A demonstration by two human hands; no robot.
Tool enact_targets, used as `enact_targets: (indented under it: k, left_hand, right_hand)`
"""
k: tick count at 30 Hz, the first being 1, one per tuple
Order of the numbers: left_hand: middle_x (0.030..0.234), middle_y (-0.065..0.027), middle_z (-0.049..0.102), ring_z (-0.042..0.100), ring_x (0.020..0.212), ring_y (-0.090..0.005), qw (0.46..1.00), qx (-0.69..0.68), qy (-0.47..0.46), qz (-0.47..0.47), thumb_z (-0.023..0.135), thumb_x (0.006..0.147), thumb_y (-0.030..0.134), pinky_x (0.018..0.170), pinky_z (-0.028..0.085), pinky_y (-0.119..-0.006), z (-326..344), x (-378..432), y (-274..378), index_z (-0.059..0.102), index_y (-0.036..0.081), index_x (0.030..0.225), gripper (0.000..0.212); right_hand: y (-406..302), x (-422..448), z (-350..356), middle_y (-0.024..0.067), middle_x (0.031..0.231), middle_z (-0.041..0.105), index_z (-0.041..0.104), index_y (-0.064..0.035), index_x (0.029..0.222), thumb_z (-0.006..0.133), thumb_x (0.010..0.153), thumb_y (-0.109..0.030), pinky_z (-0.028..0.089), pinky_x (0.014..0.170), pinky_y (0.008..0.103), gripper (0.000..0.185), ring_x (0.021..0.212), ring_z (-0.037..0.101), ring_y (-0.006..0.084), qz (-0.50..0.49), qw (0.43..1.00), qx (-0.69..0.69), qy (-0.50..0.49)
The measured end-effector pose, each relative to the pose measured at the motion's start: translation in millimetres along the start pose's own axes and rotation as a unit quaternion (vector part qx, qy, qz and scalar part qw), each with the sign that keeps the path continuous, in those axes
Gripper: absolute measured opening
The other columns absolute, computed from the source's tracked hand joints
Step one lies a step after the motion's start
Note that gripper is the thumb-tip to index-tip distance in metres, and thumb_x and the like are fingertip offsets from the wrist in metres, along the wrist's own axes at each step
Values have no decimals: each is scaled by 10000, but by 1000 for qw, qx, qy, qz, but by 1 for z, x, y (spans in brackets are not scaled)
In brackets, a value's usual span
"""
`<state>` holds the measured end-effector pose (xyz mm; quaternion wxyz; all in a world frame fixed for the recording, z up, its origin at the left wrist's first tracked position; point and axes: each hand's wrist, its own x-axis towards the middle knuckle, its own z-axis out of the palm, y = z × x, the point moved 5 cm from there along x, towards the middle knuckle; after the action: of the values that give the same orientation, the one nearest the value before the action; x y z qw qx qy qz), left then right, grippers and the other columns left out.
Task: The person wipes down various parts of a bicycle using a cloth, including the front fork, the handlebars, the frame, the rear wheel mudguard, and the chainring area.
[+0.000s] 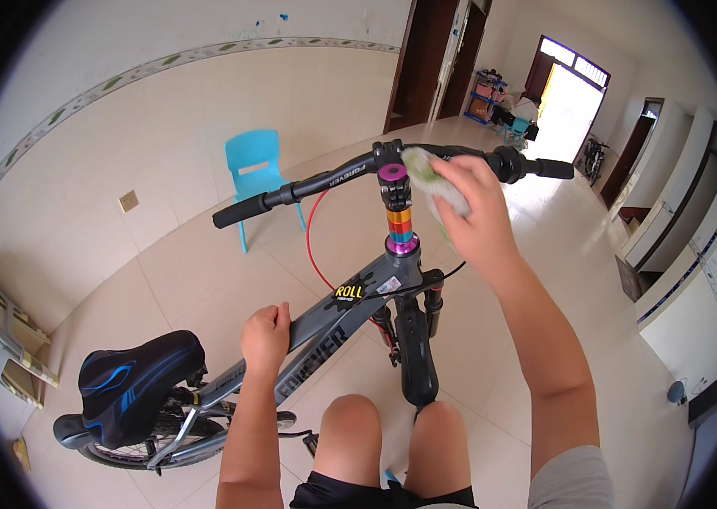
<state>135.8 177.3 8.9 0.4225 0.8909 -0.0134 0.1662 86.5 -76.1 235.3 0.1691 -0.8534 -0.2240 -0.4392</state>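
Observation:
A grey bicycle frame (326,312) stands across in front of my knees. My left hand (265,336) is closed around its top tube, thumb uppermost. In my right hand (482,213) is a white-and-green cloth (427,175), held against the black handlebar (349,172) just right of the stem (394,189). Below the stem sit purple, gold, red and blue headset spacers (399,223). The saddle (139,385), black with blue lines, is at the lower left. A black front mudguard (417,350) hangs near my right knee.
Behind the left grip stands a blue plastic chair (253,165). A grey plastic item (2,340) is by the left wall. Far back, a person (523,111) sits near a bright doorway (571,95), with a shelf rack (484,98) beside them. Another bicycle (593,156) leans farther right.

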Motion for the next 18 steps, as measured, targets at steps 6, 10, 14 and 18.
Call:
enact_targets:
  k: [6,10,14,18]
  left_hand:
    - [644,-170,576,554,596,-320,1000,11,0,-7,514,859,282,566,427,-381,-3,-1,-1,603,13,675,338]
    - [642,-168,575,555,596,-322,1000,6,0,7,509,861,291,565,427,-386,-4,-1,1,605,18,675,344]
    - [636,-172,571,554,594,-324,1000,3,-10,-4,503,866,289,562,426,-388,-1,-1,1,596,8,669,356]
    - [626,-174,569,546,571,-324,1000,6,10,20,504,866,280,550,423,-387,1,-2,0,593,2,667,353]
  right_hand:
    - [-15,15,18,95,966,517,626,-123,1037,598,666,-4,453,715,325,390,838,551,242,-12,986,11,-165]
    - [-37,7,8,88,887,544,667,-127,941,601,631,-28,450,714,360,332,832,551,267,-64,978,23,-195]
    - [-15,50,-9,81,924,548,661,-136,980,570,677,-34,444,759,358,333,888,541,265,-15,989,-90,-119]
    - [6,51,23,70,958,553,646,-171,1029,544,709,-49,431,813,356,357,942,530,259,11,966,-87,-242]
